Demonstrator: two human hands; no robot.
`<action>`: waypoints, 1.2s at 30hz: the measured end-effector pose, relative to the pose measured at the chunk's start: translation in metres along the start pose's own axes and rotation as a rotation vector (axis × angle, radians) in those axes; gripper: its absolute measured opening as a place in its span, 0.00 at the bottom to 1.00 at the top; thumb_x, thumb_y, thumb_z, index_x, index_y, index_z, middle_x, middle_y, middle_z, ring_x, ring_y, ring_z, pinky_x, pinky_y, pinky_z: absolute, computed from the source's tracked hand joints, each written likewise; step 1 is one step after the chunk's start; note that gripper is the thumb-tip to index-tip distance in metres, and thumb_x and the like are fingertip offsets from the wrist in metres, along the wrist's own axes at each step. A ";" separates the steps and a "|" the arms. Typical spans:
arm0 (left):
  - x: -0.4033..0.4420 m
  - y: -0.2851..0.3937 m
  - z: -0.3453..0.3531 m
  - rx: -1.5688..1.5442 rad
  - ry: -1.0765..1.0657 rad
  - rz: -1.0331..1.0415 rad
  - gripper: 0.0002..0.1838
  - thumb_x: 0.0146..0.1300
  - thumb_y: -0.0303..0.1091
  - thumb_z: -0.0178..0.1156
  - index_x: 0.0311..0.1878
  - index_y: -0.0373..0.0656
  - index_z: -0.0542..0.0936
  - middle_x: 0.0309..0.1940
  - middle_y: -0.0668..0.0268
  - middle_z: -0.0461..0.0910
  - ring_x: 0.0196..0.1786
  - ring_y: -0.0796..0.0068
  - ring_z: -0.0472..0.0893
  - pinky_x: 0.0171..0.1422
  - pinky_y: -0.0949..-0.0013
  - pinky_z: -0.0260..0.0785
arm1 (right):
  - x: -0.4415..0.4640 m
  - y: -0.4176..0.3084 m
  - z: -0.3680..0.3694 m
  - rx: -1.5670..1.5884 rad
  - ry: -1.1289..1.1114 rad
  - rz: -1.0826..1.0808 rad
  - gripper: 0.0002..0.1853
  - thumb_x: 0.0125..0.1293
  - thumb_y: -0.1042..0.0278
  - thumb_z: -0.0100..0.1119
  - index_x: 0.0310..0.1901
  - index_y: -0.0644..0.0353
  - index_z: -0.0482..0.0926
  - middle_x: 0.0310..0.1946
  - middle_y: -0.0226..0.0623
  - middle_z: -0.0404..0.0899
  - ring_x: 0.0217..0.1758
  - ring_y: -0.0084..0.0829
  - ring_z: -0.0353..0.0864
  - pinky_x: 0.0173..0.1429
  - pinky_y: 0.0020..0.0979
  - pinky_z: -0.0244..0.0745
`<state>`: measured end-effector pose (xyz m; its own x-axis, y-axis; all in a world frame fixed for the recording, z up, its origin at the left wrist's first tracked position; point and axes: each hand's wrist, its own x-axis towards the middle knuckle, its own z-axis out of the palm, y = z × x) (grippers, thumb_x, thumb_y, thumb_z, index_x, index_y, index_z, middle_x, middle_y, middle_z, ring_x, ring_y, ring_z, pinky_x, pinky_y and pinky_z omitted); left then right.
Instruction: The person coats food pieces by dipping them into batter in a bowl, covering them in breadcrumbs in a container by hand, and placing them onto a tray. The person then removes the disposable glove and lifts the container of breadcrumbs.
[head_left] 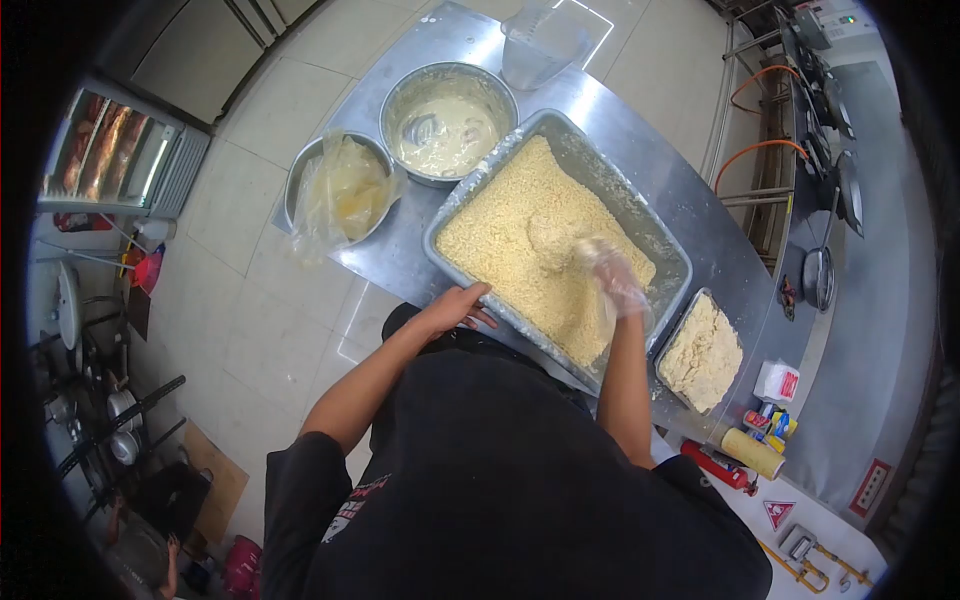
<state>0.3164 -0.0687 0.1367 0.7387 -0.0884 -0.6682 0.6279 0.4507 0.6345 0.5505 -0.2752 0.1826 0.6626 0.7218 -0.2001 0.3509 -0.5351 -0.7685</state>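
A large grey plastic tub (672, 262) full of pale yellow breadcrumbs (500, 230) stands in front of me on the steel table. My left hand (457, 308), bare, grips the tub's near left rim. Inside the tub, my right hand (615, 278) wears a clear plastic glove and is over the crumbs on the right side. Motion smears its fingers, so whether they hold anything is unclear. Just left of that hand, a crumb-covered lump (548, 232) rests in the crumbs.
Beyond the tub stand a metal bowl of batter (450, 125), a bowl with a plastic bag (345, 190), and a clear pitcher (542, 50). At right lie a tray of breaded pieces (702, 352) and a film roll (752, 454). Another person (140, 550) is at lower left.
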 end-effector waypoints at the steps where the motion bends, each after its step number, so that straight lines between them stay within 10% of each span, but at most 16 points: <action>1: 0.001 -0.001 0.000 -0.005 -0.004 -0.006 0.30 0.68 0.52 0.42 0.52 0.29 0.71 0.38 0.50 0.83 0.44 0.66 0.83 0.42 0.69 0.69 | 0.005 0.008 -0.002 -0.289 0.072 0.162 0.27 0.67 0.46 0.46 0.53 0.63 0.75 0.46 0.45 0.80 0.47 0.43 0.80 0.51 0.39 0.74; 3: 0.003 -0.004 0.000 -0.003 -0.033 -0.022 0.30 0.68 0.52 0.42 0.52 0.29 0.71 0.38 0.50 0.83 0.43 0.66 0.83 0.42 0.70 0.69 | 0.022 0.049 0.002 -0.875 0.223 0.493 0.26 0.67 0.48 0.44 0.53 0.62 0.76 0.44 0.45 0.81 0.46 0.43 0.81 0.50 0.39 0.75; 4: 0.002 -0.004 -0.002 0.002 -0.051 -0.028 0.30 0.68 0.52 0.42 0.52 0.29 0.71 0.37 0.49 0.83 0.43 0.66 0.83 0.42 0.70 0.69 | 0.021 0.123 0.018 -1.150 -0.094 0.524 0.25 0.67 0.51 0.43 0.56 0.60 0.74 0.48 0.45 0.79 0.49 0.40 0.80 0.50 0.38 0.74; 6: 0.002 -0.001 -0.003 0.008 -0.049 -0.018 0.30 0.68 0.52 0.42 0.51 0.29 0.72 0.37 0.49 0.83 0.43 0.66 0.82 0.42 0.70 0.69 | -0.011 0.188 0.059 -1.311 -0.035 0.201 0.27 0.67 0.49 0.43 0.60 0.60 0.70 0.54 0.46 0.75 0.55 0.39 0.77 0.56 0.39 0.71; 11: -0.007 0.008 0.005 0.010 -0.014 -0.024 0.30 0.68 0.52 0.41 0.51 0.28 0.72 0.37 0.49 0.83 0.40 0.68 0.82 0.43 0.71 0.69 | -0.055 0.137 0.069 -0.359 -0.324 -0.125 0.31 0.67 0.50 0.43 0.67 0.58 0.61 0.64 0.47 0.67 0.65 0.40 0.68 0.67 0.40 0.61; 14: -0.006 0.004 0.006 -0.015 -0.048 -0.018 0.31 0.68 0.53 0.41 0.51 0.28 0.72 0.37 0.50 0.83 0.39 0.69 0.81 0.44 0.71 0.69 | -0.049 0.035 0.059 0.208 -0.222 0.808 0.30 0.71 0.51 0.40 0.69 0.57 0.57 0.65 0.43 0.65 0.67 0.38 0.65 0.69 0.39 0.60; 20: -0.002 0.003 0.005 -0.024 -0.032 -0.027 0.30 0.68 0.52 0.42 0.51 0.28 0.72 0.39 0.50 0.83 0.44 0.66 0.82 0.45 0.71 0.68 | -0.049 0.032 0.071 1.325 0.024 0.606 0.33 0.72 0.43 0.38 0.69 0.60 0.56 0.66 0.42 0.62 0.64 0.34 0.66 0.66 0.33 0.62; 22: -0.005 0.006 0.005 -0.026 -0.037 -0.030 0.30 0.68 0.52 0.42 0.51 0.29 0.72 0.40 0.50 0.82 0.45 0.66 0.82 0.45 0.71 0.68 | -0.037 0.020 0.049 0.879 0.095 0.707 0.34 0.70 0.42 0.43 0.69 0.58 0.57 0.66 0.39 0.62 0.63 0.33 0.66 0.63 0.32 0.64; 26: -0.006 0.007 0.005 -0.022 -0.067 -0.030 0.30 0.69 0.53 0.42 0.52 0.30 0.72 0.42 0.51 0.82 0.44 0.65 0.83 0.45 0.70 0.68 | -0.040 0.042 0.033 1.075 0.342 0.516 0.26 0.66 0.43 0.52 0.56 0.56 0.72 0.44 0.32 0.76 0.46 0.29 0.77 0.45 0.33 0.74; 31: -0.002 0.002 0.002 -0.016 -0.079 -0.020 0.29 0.69 0.53 0.42 0.52 0.31 0.73 0.43 0.52 0.81 0.45 0.65 0.83 0.46 0.70 0.68 | -0.027 0.032 0.018 1.042 0.310 0.452 0.24 0.66 0.51 0.54 0.58 0.57 0.70 0.51 0.34 0.74 0.53 0.28 0.75 0.52 0.31 0.72; 36: 0.001 -0.001 -0.001 -0.005 -0.073 -0.034 0.29 0.69 0.53 0.41 0.51 0.31 0.73 0.43 0.53 0.82 0.45 0.66 0.82 0.45 0.70 0.69 | 0.024 0.063 0.057 -0.155 0.286 0.255 0.25 0.65 0.59 0.47 0.63 0.56 0.65 0.63 0.42 0.65 0.68 0.38 0.60 0.65 0.41 0.61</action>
<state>0.3164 -0.0687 0.1347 0.7333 -0.1677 -0.6589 0.6514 0.4510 0.6101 0.5503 -0.2665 0.0947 0.8908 0.4181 -0.1781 0.2328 -0.7563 -0.6114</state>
